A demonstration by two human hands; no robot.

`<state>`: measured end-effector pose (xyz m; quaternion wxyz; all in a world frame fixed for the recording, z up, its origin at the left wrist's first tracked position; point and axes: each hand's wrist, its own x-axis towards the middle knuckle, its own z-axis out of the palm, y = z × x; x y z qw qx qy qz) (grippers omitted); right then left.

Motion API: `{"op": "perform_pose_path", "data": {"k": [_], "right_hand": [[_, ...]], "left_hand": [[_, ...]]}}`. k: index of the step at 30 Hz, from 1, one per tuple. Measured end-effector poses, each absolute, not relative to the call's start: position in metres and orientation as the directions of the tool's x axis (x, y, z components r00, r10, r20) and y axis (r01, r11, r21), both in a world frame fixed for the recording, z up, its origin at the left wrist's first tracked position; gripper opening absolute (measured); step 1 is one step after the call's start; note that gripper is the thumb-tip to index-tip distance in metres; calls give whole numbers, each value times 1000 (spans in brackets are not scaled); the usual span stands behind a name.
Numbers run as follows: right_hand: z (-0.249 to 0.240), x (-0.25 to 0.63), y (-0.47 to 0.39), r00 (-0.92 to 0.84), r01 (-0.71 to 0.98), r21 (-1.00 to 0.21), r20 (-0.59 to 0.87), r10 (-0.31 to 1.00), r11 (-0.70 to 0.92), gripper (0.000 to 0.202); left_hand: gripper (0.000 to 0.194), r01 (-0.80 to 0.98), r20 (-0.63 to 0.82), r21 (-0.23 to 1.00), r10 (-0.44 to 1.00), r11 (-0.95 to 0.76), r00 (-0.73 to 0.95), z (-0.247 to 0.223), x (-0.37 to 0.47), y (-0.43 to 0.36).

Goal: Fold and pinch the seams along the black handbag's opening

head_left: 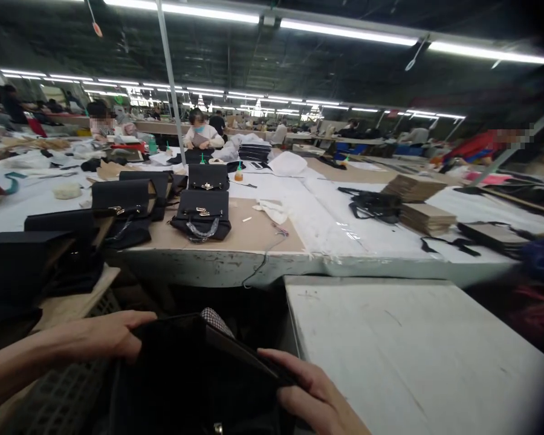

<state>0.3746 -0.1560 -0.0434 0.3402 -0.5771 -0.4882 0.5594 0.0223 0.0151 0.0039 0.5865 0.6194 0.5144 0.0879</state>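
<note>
Both hands close on a black bag (194, 374) held low at the bottom of the view, in front of the person's body. The left hand (111, 335) grips the bag's upper left edge, fingers curled over the rim and the thumb along the top. The right hand (310, 393) clasps the right side, thumb lying across the dark flap and the fingers wrapped underneath (their tips are hidden by the bag). A small metal fitting (217, 428) shows at the bag's lower edge, and a scrap of checked lining (215, 320) peeks out at the top of the opening.

Just to the right of the bag stands a bare white table (412, 350), its surface scuffed and marked. To the left, a pale crate with a gridded wall (68, 386) sits below the left forearm, and black boxes (13, 266) are stacked above it.

Beyond, a long workbench (236, 266) carries several finished black handbags with gold clasps (202, 214), standing upright in a loose group on a brown board. A thin cord (263, 257) trails over the bench's front edge. Further right lie black straps (372, 202) and stacks of brown card pieces (424, 214). At the far end other people sit at work (202, 133) under rows of strip lights.
</note>
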Motion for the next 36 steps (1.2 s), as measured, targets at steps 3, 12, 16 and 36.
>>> {"op": "perform_pose_path", "data": {"k": [3, 12, 16, 36], "right_hand": [[-53, 376, -159, -14, 142, -937, -324, 946, -318, 51], [-46, 376, -162, 40, 47, -965, -256, 966, -258, 41], [-49, 375, -161, 8, 7, -962, -272, 962, -272, 36], [-81, 376, -166, 152, -135, -961, -262, 953, -243, 32]], "left_hand": [[94, 667, -490, 735, 586, -121, 645, 2, 40, 21], [52, 569, -430, 757, 410, -322, 804, 8, 90, 40], [10, 616, -453, 659, 427, -430, 783, 6, 116, 51], [25, 524, -314, 740, 473, -421, 823, -23, 136, 46]]}}
